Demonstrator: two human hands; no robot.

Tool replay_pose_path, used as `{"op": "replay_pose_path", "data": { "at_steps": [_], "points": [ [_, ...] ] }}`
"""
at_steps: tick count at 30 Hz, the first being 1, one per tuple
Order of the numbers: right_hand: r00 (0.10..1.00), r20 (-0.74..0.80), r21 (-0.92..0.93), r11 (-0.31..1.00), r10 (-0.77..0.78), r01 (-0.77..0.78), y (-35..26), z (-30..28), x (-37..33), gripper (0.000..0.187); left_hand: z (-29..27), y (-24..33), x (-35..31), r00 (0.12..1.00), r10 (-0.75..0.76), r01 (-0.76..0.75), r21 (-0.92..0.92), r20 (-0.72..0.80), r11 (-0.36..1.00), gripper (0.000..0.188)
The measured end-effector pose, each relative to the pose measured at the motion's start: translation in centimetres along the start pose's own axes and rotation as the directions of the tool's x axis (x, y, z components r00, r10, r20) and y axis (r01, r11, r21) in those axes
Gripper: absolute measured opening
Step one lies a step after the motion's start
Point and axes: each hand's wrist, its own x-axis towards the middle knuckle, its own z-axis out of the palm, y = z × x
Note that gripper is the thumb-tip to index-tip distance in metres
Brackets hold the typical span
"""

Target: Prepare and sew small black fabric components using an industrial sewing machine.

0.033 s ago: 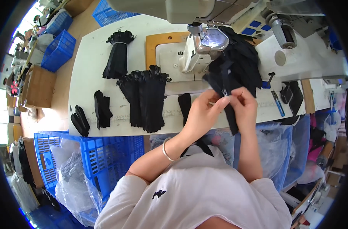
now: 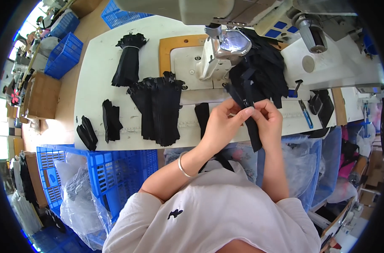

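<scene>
Just in front of the sewing machine (image 2: 215,59), my left hand (image 2: 226,121) and right hand (image 2: 269,120), barely moved since a moment ago, pinch a black zipper strip (image 2: 253,134) above the tabletop (image 2: 95,74), where a printed ruler scale (image 2: 188,124) runs.

- The bottom end of the black strip (image 2: 253,133) hangs a bit lower now, and a little more to the left.
- The top part of the strip was blurry by the left fingers before. Now it looks clearer and sits a bit lower.
- The small shiny bit (image 2: 245,102) on the strip is a little more to the left, and it looks less bright.
- The pointing finger of the right hand (image 2: 270,122) is a tiny bit lower.
- The table (image 2: 100,80) and the sewing machine (image 2: 214,63) show slightly more to the left.
</scene>
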Motion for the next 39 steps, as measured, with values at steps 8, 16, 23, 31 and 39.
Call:
{"op": "replay_pose_path", "data": {
  "at_steps": [8, 16, 23, 31, 39],
  "points": [
    [0.985, 0.105, -0.044, 0.990, 0.135, -0.131, 1.3, -1.6, -2.7, 0.009, 0.5, -1.2, 1.1, 0.979, -0.206, 0.206, -0.122, 0.016, 0.971, 0.017],
    [0.983, 0.067, -0.181, 0.971, 0.169, -0.155, 1.2, -3.0, -4.9, 0.010, 1.5, -2.3, 1.9, 0.988, -0.150, 0.139, -0.247, -0.025, 0.959, 0.015],
    [0.999, -0.001, -0.137, 0.989, 0.050, -0.050, 1.4, -1.0, -2.3, 0.009, 1.5, -2.0, 1.6, 0.994, -0.075, 0.060, -0.176, -0.081, 0.983, 0.018],
    [0.981, 0.065, -0.333, 0.923, -0.180, 0.192, 1.4, -1.1, -0.7, 0.015, 0.2, -0.3, 2.5, 0.984, -0.013, 0.062, -0.271, 0.178, 0.961, 0.022],
    [0.965, 0.262, -0.272, 0.959, -0.011, 0.085, 0.6, -1.7, -2.1, 0.011, -0.3, 1.1, 5.5, 0.999, -0.029, 0.021, -0.250, -0.025, 0.968, 0.033]
  ]
}}
